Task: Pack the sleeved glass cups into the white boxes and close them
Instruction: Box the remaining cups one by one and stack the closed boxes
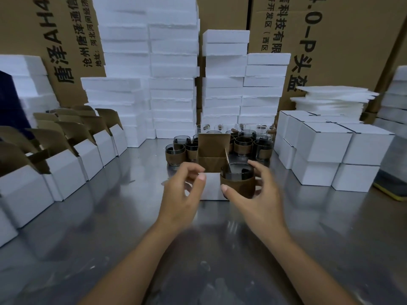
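Status: packing is under way, mid-batch.

- The right hand (253, 194) is gripping the sleeved glass cup (237, 183), with the thumb pressing the near side of the brown sleeve and the fingers wrapping the far side. The cup is sitting at the right half of the open box (210, 188), near the middle of the table (308, 227). Whether it is already going inside or hanging in front of the box wall cannot be told.
- The left hand (182, 192) is curling about the box's near left corner, its thumb tip at the top front edge. Blur is hiding whether it is actually clamping.
- The box lid flap is standing up, so closing is not yet done.

Done so far, judging by the layout: the closed boxes (326, 146) are stacking two high toward the right edge.

Left to do: the waiting cups (242, 144) are clustering just behind the open box, and the empty boxes (66, 159) are lining the left edge with their flaps raised. A good share of the work appears to be remaining.

Room: the near half of the table is lying bare under both forearms, giving free space to pull back. The foam stacks (171, 84) are walling off the far edge. The waiting cups are crowding close behind the raised flap, so folding it down looks safer than tipping the box back.
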